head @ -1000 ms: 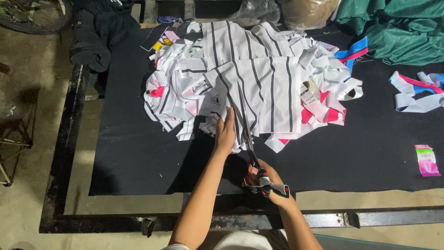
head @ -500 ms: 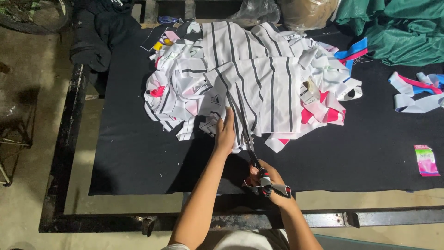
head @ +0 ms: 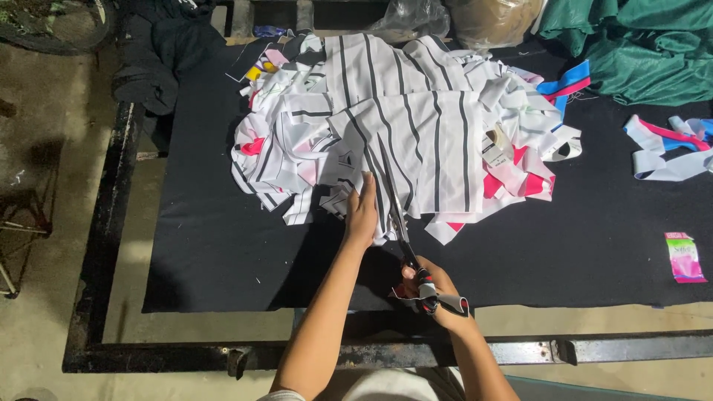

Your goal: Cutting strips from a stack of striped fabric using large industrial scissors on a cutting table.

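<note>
A pile of white cloth with dark stripes lies on a black-covered table, mixed with pink and white scraps. My left hand presses flat on the near edge of the striped piece. My right hand grips the handles of a pair of scissors, whose blades point away from me into the cloth right beside my left hand.
Green fabric is heaped at the back right. Blue, pink and white strips lie at the right, and a small pink packet near the front right. Dark clothing hangs off the back left corner. A metal frame edges the table.
The scissors and my right hand have edged slightly forward along the cloth. My left hand stays pressed on the fabric.
</note>
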